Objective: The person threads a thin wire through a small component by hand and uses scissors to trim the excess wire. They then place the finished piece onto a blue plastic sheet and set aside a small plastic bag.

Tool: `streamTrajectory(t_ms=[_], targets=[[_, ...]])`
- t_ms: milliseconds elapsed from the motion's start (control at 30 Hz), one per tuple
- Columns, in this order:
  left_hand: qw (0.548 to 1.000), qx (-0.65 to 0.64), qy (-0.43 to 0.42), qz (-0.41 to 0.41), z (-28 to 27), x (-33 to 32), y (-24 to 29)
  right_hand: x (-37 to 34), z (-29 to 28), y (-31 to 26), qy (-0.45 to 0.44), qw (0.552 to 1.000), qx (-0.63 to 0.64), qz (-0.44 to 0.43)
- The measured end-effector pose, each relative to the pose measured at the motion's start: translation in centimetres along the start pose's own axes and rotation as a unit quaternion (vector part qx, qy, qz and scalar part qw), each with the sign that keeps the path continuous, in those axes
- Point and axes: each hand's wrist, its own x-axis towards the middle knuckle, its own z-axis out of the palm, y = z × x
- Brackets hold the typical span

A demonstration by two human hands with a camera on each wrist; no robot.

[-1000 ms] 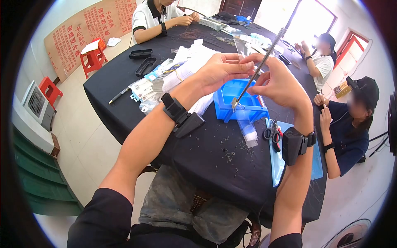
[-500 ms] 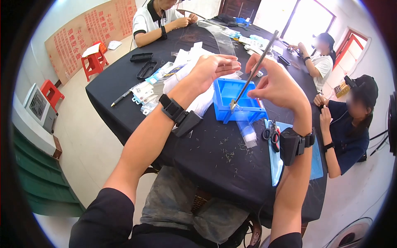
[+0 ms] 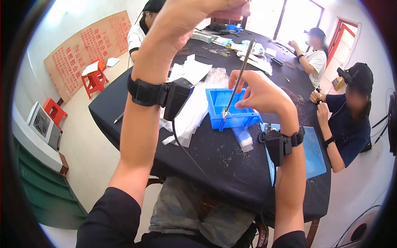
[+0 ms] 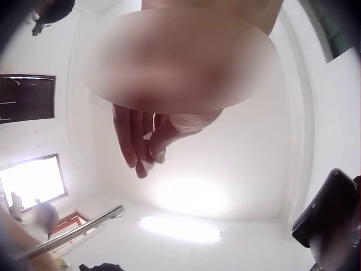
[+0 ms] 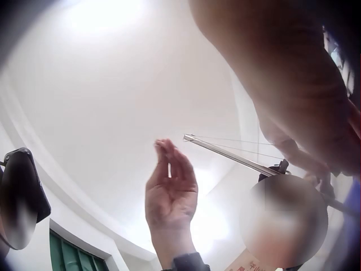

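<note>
In the head view my left hand (image 3: pixel 198 16) is raised high at the top, partly cut off by the frame. The right wrist view shows the same left hand (image 5: pixel 172 195) with its fingertips brought together against the ceiling. My right hand (image 3: pixel 264 93) curves beside a slanted thin metal rod (image 3: pixel 243 64), thumb and forefinger apart. Small brass-coloured metal (image 3: pixel 224 112) sits at the rod's lower end, overlapping a blue plastic box (image 3: pixel 211 111). Fine threads (image 5: pixel 237 141) run from the rod's tip toward my right hand. I cannot tell what either hand pinches.
Clear plastic bags and papers (image 3: pixel 192 68) lie left of the box. Scissors (image 3: pixel 262 136) and a blue folder (image 3: pixel 312 153) lie on the right. Short clippings (image 3: pixel 225 159) are scattered on the black tablecloth (image 3: pixel 198 165). Several people sit around the table.
My left hand has left the right hand and risen sharply up and left. The right hand stays beside the rod. The head view has shifted slightly.
</note>
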Motion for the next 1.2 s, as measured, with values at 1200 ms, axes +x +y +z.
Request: streamTrajectory(t_ms=[1200], targets=[[0.984,-0.029,-0.176,0.003,-1.2,2.6,-7.6,1.0,1.5,0.2,-0.022,0.996,0.080,-0.031]])
